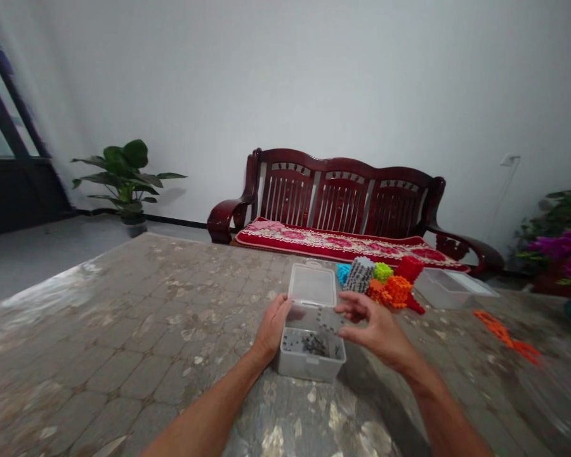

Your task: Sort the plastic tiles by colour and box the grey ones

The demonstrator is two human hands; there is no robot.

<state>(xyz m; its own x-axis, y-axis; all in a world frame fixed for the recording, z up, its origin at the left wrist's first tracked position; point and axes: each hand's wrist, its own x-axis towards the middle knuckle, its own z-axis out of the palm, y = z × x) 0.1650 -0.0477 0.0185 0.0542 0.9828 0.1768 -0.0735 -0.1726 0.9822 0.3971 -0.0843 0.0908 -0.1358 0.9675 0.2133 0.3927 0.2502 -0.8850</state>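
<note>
My left hand (272,327) grips the left wall of a clear plastic box (311,368), thumb at the rim. The box's hinged lid (313,284) is tipped back, away from me. Grey toothed pieces (314,344) lie inside, the small ones too jumbled to tell apart. Above the box's right side, my right hand (368,324) pinches a flat grey interlocking tile (330,320) by its right edge, between thumb and fingers. Behind that hand stands a grey block built of toothed tiles (360,275).
Orange (398,291), red (410,269), lime (383,272) and blue toothed blocks (343,273) cluster beyond my right hand. Further right are another clear box (440,289) and an orange linked strip (504,335). A wooden bench (340,190) stands past the patterned tabletop (137,317).
</note>
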